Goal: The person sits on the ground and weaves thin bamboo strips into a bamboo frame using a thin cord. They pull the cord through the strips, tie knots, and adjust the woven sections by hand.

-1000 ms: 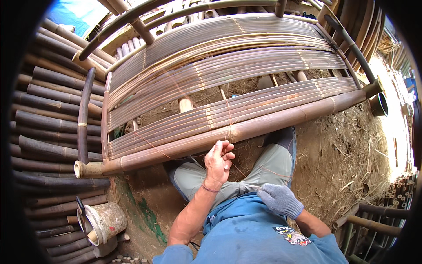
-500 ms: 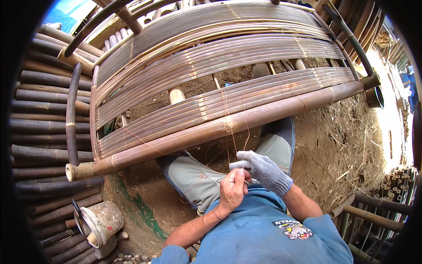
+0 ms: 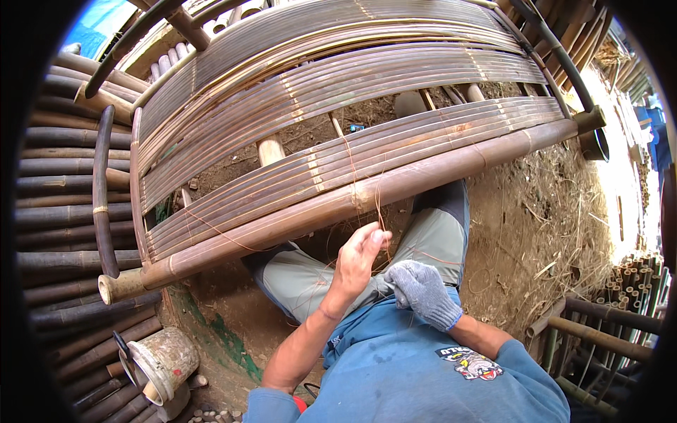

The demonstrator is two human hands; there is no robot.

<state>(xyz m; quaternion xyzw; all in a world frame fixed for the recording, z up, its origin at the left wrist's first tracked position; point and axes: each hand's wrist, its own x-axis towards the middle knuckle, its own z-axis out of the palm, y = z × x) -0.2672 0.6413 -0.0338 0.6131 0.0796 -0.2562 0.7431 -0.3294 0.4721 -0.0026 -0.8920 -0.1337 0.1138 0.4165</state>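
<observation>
My bare left hand (image 3: 357, 262) is raised just in front of the bamboo bench's front pole (image 3: 303, 220), thumb and fingertips pinched on thin orange-brown cord (image 3: 379, 201). Strands of it run up from my fingers to the pole and over the split-bamboo slats (image 3: 416, 143). In a grey knit glove, my right hand (image 3: 424, 292) is closed low over my lap, apart from the left. Whatever its fingers may hold is hidden. More loose cord trails across my trouser legs, and another length lies over the slats at the left end.
Dark bamboo poles (image 3: 77, 185) lie stacked along the left. A dirty white bucket (image 3: 163, 359) stands at lower left. Bamboo pieces (image 3: 620, 328) and a pole frame (image 3: 599, 335) are at lower right. Between the slat bands, gaps show crossbars and a small blue object (image 3: 357, 128).
My hands, together half a second ago, have separated. The left went up towards the pole; the right dropped slightly towards my lap. The strands now bunch nearer the left fingertips.
</observation>
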